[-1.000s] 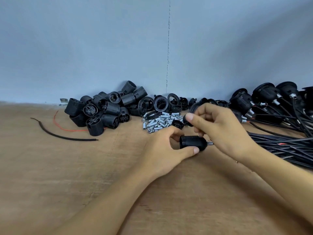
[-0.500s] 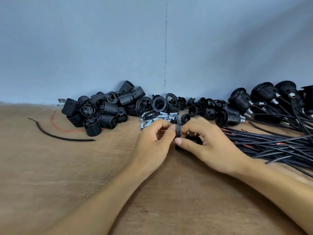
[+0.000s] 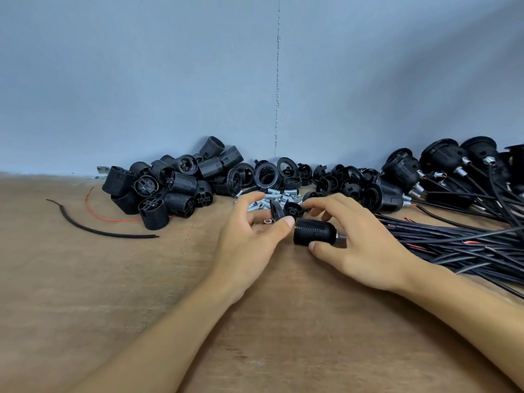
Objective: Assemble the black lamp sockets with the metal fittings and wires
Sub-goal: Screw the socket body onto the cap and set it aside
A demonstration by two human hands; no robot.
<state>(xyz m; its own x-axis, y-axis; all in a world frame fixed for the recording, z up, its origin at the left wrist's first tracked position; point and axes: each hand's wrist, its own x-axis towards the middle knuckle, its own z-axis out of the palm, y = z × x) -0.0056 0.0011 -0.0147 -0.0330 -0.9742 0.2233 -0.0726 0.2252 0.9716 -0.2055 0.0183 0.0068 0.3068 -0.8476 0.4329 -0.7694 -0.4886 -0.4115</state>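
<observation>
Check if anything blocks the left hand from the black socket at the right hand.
Nothing visible does. The left hand has its thumb tip nearly at the open end of the socket, which the right hand grips. The black cap the left hand pinches sits behind that gap, not in it.

Both forearms angled inward, left hand [image 3: 249, 236] curled (thumb extended), right hand [image 3: 363, 245] arched, fingers spread.

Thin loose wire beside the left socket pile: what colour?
Red; the thin wire shows best in the head view, next to a thicker black cable.
</observation>
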